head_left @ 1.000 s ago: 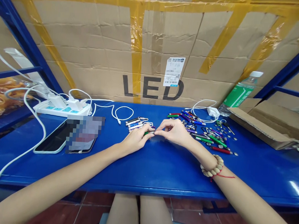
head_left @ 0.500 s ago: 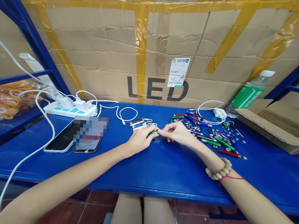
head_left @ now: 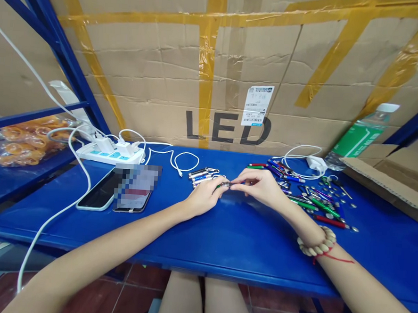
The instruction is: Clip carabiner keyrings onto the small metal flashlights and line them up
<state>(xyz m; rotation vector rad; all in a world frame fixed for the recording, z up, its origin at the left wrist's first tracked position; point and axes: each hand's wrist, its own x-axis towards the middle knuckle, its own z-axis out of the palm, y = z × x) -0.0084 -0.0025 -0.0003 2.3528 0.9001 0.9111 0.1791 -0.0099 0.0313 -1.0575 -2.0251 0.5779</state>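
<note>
Over the middle of the blue table (head_left: 225, 242), my left hand (head_left: 204, 198) pinches a small green keychain flashlight (head_left: 223, 185). My right hand (head_left: 260, 185) pinches the flashlight's right end, fingers pressed together. What the right fingertips hold beyond that end is too small to make out. A short row of finished flashlights (head_left: 204, 175) lies just behind my left hand. A scattered pile of coloured flashlight parts (head_left: 309, 195) lies to the right of my right hand. A bead bracelet (head_left: 317, 241) circles my right wrist.
Two phones (head_left: 121, 193) lie at the left, beside a white power strip (head_left: 110, 154) with chargers and trailing cables. A taped cardboard box marked LED (head_left: 231, 73) forms the back wall. A water bottle (head_left: 360, 137) and open carton (head_left: 391, 182) stand right. A white charger (head_left: 316, 163) lies behind the pile.
Both hands stay pinched on the green flashlight with only small finger movement. The view has shifted so everything sits further right and slightly lower in the picture.
</note>
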